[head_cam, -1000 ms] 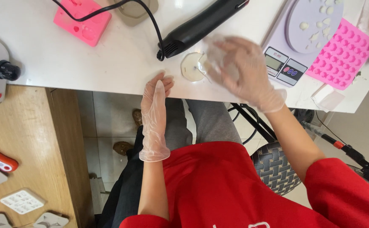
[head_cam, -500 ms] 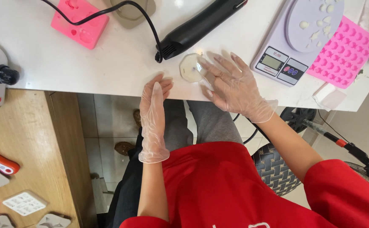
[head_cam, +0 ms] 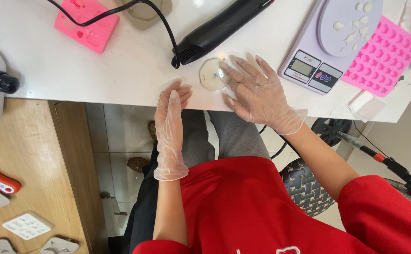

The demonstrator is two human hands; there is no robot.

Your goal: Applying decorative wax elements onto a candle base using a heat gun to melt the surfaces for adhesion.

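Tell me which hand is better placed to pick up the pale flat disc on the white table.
Right. The right hand lies spread beside the disc, fingertips touching its edge; the left hand rests at the table edge, apart.

One camera only, worn on the person's head and aimed almost straight down, so the far side of the scene lies at the top of the picture and the person's own red top and lap fill the bottom. It sits close, at seated head height. The near edge of the white table (head_cam: 120, 70) crosses the upper part, with the left hand (head_cam: 171, 117) hooked over that edge and the right hand (head_cam: 257, 94) flat just beyond it. Beyond the right hand a kitchen scale (head_cam: 328, 42) is cut by the top edge. Left of the left hand, lower down, shows a wooden surface (head_cam: 26, 155).
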